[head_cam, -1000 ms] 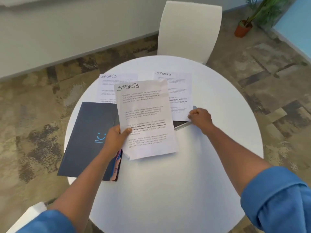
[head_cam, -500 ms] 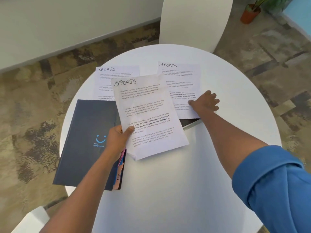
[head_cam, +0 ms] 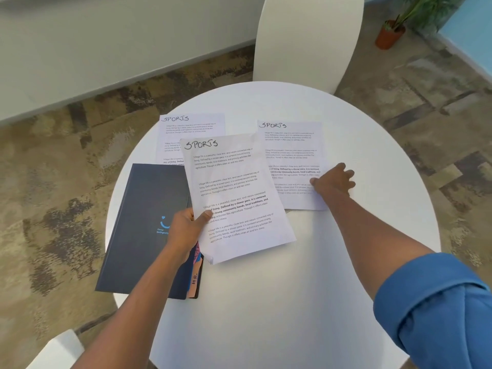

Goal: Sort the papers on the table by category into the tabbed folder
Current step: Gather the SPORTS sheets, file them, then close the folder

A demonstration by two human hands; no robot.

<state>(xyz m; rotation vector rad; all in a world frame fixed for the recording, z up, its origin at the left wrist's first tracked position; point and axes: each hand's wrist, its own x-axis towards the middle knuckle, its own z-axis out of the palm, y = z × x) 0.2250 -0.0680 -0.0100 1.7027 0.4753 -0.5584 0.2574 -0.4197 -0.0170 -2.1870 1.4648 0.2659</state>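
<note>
Left hand (head_cam: pixel 186 230): thumb on top of a crumpled sheet (head_cam: pixel 234 198) headed SPORTS, fingers curled under its left edge; the sheet is pinched and held. Its lower corner sticks out over the bare worktop (head_cam: pixel 292 302), its upper part overlaps the two sheets behind.

Right hand (head_cam: pixel 334 181): lies on the lower right part of a second SPORTS sheet (head_cam: pixel 291 155), which is flat on the worktop. Thumb points left onto the paper, fingers are loosely bent and spread toward the sheet's right edge. Whether they pinch the edge or only press on it, cannot tell. The bottom right corner of this sheet looks slightly lifted under the wrist.

Third SPORTS sheet (head_cam: pixel 190 131): flat on the worktop at the far left, its lower half hidden by the held sheet and by the folder.

Tabbed folder (head_cam: pixel 143 227): dark cover, closed, with a small blue smile mark and two lines of blue text too small to read. It lies at the left edge of the round white worktop, overhanging the rim a little, and the left wrist crosses its right side. Coloured tabs (head_cam: pixel 195 275) stick out along its right edge below the hand; one reads HR.

Both forearms are bare, with blue sleeves (head_cam: pixel 436 310) rolled above the elbow.

Beyond the worktop: white chair (head_cam: pixel 308 41) at the far side, patterned carpet (head_cam: pixel 53 195), potted plant (head_cam: pixel 391 33) top right.
</note>
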